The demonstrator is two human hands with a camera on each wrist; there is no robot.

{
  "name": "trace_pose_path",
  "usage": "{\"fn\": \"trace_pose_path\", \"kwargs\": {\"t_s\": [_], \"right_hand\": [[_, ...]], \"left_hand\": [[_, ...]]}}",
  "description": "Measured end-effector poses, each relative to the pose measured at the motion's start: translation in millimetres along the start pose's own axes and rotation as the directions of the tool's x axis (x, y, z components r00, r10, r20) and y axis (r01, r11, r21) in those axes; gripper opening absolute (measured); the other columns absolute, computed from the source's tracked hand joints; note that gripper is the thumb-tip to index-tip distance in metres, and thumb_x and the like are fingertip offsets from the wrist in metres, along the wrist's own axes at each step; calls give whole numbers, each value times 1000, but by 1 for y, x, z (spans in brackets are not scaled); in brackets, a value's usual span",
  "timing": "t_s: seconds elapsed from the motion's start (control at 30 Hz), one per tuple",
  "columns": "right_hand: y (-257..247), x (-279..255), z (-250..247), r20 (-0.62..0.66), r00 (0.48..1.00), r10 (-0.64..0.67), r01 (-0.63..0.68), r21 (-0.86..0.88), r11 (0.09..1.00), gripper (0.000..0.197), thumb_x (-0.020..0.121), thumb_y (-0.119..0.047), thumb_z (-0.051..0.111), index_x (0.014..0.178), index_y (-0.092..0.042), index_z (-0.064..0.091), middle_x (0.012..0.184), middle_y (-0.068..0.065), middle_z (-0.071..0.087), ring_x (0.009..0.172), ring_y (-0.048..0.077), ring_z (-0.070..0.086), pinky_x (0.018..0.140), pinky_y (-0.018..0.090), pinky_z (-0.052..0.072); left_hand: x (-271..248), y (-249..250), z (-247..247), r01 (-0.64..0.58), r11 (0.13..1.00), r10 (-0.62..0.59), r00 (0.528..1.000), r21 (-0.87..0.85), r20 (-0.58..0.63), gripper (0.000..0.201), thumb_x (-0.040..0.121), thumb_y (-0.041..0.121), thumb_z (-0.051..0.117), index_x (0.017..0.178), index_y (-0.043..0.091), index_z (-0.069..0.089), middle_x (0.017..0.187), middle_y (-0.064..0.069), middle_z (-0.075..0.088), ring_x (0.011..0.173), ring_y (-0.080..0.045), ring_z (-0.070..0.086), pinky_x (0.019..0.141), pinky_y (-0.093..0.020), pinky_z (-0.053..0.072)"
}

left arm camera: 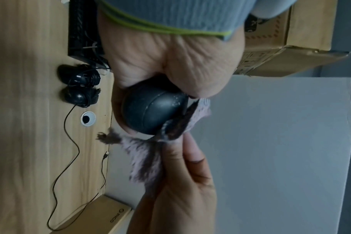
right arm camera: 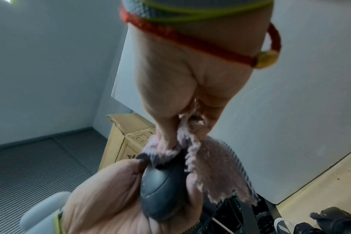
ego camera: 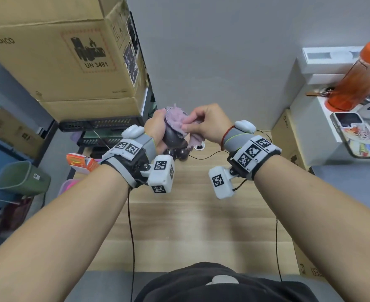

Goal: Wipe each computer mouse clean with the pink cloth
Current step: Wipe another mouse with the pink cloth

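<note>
Here, left hand: fingers curled round dark mouse.
Right hand: pinches pink cloth against it.
Left wrist only: two more mice on desk.

The dark grey plastic computer mouse gripped in the left hand looks matt and smooth, flecked with pale dust near its seam. Pressed against it from the right hand, the pink woven cloth is coarse and nubbly, its edges frayed into loose threads. Below the hands, the pale wood-grain surface has a smooth, low-sheen finish. On it, beyond the left hand, two black plastic mice shine glossy. The brown cardboard boxes look dull and papery.
</note>
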State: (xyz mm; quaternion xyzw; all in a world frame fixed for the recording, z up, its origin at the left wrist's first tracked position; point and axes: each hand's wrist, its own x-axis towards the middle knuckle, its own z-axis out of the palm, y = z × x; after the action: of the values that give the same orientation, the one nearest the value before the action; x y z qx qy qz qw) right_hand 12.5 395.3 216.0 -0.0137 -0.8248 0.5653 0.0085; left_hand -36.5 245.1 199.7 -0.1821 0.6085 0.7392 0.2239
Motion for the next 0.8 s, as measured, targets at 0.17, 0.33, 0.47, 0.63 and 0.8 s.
{"fn": "trace_pose_path", "kwargs": {"t_s": [0.17, 0.33, 0.47, 0.63, 0.8], "right_hand": [[-7, -1, 9, 107, 992, -72, 85, -129, 988, 27, 66, -14, 89, 62, -31, 68, 65, -13, 60, 55, -4, 52, 61, 13, 42], [-9, -2, 0, 184, 983, -15, 47, -175, 984, 22, 66, -14, 89, 64, -27, 71, 61, -12, 62, 49, -3, 50, 55, 12, 41], [-9, 5, -2, -49, 999, -12, 12, 3, 1000, 15, 74, -7, 82, 72, -17, 71, 56, -5, 62, 45, -4, 50, 51, 11, 42], [-17, 2, 3, 173, 985, -22, 44, -124, 991, 20, 72, -12, 85, 67, -26, 70, 55, -16, 63, 52, -5, 50, 59, 10, 44], [-21, 4, -4, 129, 992, -9, 19, -73, 997, 16, 77, -7, 80, 71, -16, 67, 58, 4, 60, 40, -1, 46, 47, 13, 41]], "left_hand": [[6, -3, -1, 3, 1000, -3, 1000, 6, 0, 44, 94, 36, 54, 118, 0, 63, 114, -26, 68, 93, -38, 70, 76, -48, 58], [24, -3, -9, 61, 997, -61, 998, -38, 14, 60, 91, 47, 50, 133, 4, 54, 120, -25, 67, 98, -41, 70, 81, -59, 56], [2, -1, 4, 2, 998, 4, 996, -68, 91, 44, 99, 32, 45, 125, 0, 61, 118, -24, 68, 97, -37, 71, 74, -51, 60], [1, 2, 1, 23, 997, -17, 997, -74, 81, 43, 98, 35, 48, 119, -1, 58, 117, -27, 63, 94, -38, 68, 75, -50, 58], [2, 10, -2, 30, 998, -26, 996, -48, 85, 49, 97, 37, 49, 128, 0, 59, 123, -24, 65, 92, -35, 70, 73, -47, 58]]}}
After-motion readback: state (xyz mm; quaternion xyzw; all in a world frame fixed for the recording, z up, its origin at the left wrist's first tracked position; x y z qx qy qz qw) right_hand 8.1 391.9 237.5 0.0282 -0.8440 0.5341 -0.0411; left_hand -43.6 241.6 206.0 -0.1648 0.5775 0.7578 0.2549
